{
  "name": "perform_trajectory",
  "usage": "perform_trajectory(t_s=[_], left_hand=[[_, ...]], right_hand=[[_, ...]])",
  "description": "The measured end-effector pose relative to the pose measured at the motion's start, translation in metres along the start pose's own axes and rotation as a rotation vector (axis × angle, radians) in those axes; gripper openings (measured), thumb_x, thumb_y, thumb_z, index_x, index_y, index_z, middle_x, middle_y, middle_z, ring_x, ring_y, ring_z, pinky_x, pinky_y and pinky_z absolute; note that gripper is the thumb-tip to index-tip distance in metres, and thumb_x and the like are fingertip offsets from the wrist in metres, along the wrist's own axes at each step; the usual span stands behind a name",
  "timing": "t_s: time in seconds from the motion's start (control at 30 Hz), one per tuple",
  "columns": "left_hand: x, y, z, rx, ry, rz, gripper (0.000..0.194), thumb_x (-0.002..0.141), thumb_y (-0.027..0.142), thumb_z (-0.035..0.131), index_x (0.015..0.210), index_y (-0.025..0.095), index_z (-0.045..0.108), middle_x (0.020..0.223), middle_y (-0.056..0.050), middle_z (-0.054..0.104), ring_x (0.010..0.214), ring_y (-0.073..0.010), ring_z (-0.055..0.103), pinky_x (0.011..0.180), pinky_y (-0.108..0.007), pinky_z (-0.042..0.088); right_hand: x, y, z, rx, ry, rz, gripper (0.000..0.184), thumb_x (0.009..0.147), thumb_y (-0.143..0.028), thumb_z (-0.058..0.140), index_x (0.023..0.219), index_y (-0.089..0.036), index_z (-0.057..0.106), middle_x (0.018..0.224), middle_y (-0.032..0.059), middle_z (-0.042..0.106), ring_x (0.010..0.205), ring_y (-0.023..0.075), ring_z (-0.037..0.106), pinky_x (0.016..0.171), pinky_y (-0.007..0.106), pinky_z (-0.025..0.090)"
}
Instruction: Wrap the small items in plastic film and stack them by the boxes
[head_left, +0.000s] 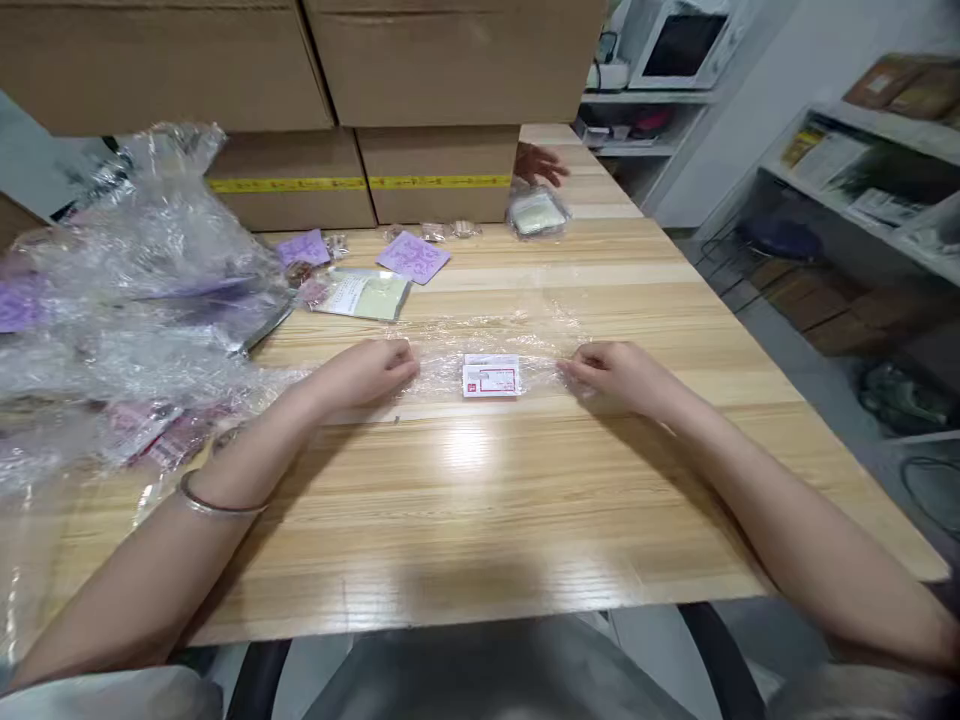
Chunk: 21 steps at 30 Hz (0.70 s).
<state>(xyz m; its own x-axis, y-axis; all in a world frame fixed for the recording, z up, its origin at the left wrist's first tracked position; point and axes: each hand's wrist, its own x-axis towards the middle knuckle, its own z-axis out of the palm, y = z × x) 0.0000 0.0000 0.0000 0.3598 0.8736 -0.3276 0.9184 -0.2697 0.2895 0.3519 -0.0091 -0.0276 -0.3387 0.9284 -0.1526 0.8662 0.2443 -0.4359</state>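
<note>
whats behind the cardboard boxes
Part of another person's hand shows past the right edge of the cardboard boxes, above the wooden table. The boxes cover the rest, so I can't tell what else is there.

Silver bangle [219,508], pale grey sleeves [120,692].

Wood-grain table [525,520] — boxes [442,207] at back, purple cards [413,257], clear plastic heap [157,265] left — green-white pkt [379,297], prob. wrapped.

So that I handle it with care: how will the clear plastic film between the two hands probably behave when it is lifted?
The clear plastic film is likely floppy, since it wrinkles between the left hand and the right hand. It looks thin, with the wooden table visible through it, so probably light. Its shine suggests it may be slippery.
</note>
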Motion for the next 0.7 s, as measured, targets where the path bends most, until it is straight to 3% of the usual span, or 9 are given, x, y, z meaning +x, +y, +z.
perform_trajectory(t_s=[0.07,0.1,0.17,0.27,0.33,0.43,0.5,0.6,0.7], left_hand=[[-0.002,0.007,0.007,0.135,0.301,0.069,0.020,0.092,0.032,0.047,0.096,0.016,0.059,0.094,-0.011,0.065,0.088,-0.0267,0.060,0.079,-0.039,0.047],[-0.004,0.010,0.009,0.175,0.398,0.131,0.019,0.091,0.028,0.048,0.098,0.015,0.059,0.101,-0.014,0.064,0.096,-0.0284,0.059,0.084,-0.041,0.046],[-0.008,0.019,0.011,0.202,0.501,0.340,0.021,0.090,0.024,0.048,0.104,0.014,0.060,0.115,-0.017,0.061,0.110,-0.0295,0.055,0.094,-0.044,0.044],[-0.015,0.029,0.009,0.127,0.310,0.651,0.032,0.091,0.029,0.052,0.121,0.017,0.057,0.130,-0.013,0.058,0.119,-0.0258,0.054,0.102,-0.040,0.043],[-0.016,0.029,0.008,0.110,0.154,0.657,0.052,0.087,0.026,0.057,0.138,0.021,0.048,0.144,-0.011,0.051,0.128,-0.0251,0.051,0.106,-0.038,0.042],[-0.011,0.018,0.009,0.121,0.060,0.535,0.071,0.083,0.015,0.054,0.151,0.025,0.036,0.157,-0.007,0.039,0.138,-0.0235,0.044,0.112,-0.038,0.037],[-0.005,0.006,0.007,0.086,0.066,0.466,0.063,0.087,0.017,0.049,0.149,0.025,0.040,0.154,-0.006,0.044,0.136,-0.0216,0.047,0.113,-0.037,0.036],[0.000,-0.008,0.000,-0.062,0.064,0.400,0.041,0.097,0.035,0.042,0.131,0.025,0.062,0.137,-0.004,0.062,0.122,-0.0212,0.059,0.105,-0.034,0.043],[0.002,-0.014,-0.008,-0.225,0.045,0.297,0.044,0.095,0.053,0.043,0.105,0.022,0.072,0.106,-0.003,0.074,0.096,-0.0211,0.067,0.086,-0.030,0.051]], right_hand=[[-0.002,-0.002,-0.002,-0.180,0.430,0.041,0.031,0.091,-0.047,0.054,0.084,-0.019,0.065,0.087,0.0123,0.069,0.082,0.0302,0.064,0.074,0.043,0.047],[-0.004,-0.003,-0.003,-0.243,0.564,0.017,0.029,0.090,-0.043,0.055,0.093,-0.017,0.066,0.097,0.0156,0.069,0.091,0.0333,0.064,0.080,0.047,0.047],[-0.009,-0.008,-0.005,-0.318,0.682,-0.133,0.032,0.090,-0.037,0.055,0.112,-0.015,0.065,0.113,0.0192,0.067,0.107,0.0366,0.061,0.090,0.052,0.045],[-0.014,-0.014,-0.002,-0.274,0.395,-0.516,0.044,0.089,-0.030,0.055,0.131,-0.018,0.058,0.128,0.0140,0.066,0.121,0.0317,0.059,0.100,0.049,0.047],[-0.012,-0.014,0.005,-0.235,0.199,-0.615,0.054,0.087,-0.025,0.055,0.141,-0.020,0.052,0.137,0.0109,0.062,0.127,0.0273,0.057,0.104,0.044,0.048],[-0.002,-0.002,0.016,-0.204,0.175,-0.539,0.049,0.092,-0.020,0.047,0.140,-0.020,0.054,0.139,0.0097,0.060,0.127,0.0236,0.058,0.107,0.042,0.047],[0.006,0.007,0.018,-0.137,0.180,-0.506,0.041,0.097,-0.023,0.042,0.133,-0.021,0.061,0.135,0.0082,0.063,0.126,0.0229,0.059,0.109,0.042,0.045],[0.012,0.015,0.012,0.020,0.186,-0.456,0.035,0.100,-0.034,0.042,0.120,-0.022,0.068,0.126,0.0073,0.069,0.122,0.0253,0.062,0.105,0.044,0.047],[0.009,0.012,0.004,0.149,0.177,-0.386,0.037,0.099,-0.043,0.041,0.093,-0.022,0.070,0.102,0.0082,0.074,0.100,0.0258,0.068,0.090,0.042,0.052]])
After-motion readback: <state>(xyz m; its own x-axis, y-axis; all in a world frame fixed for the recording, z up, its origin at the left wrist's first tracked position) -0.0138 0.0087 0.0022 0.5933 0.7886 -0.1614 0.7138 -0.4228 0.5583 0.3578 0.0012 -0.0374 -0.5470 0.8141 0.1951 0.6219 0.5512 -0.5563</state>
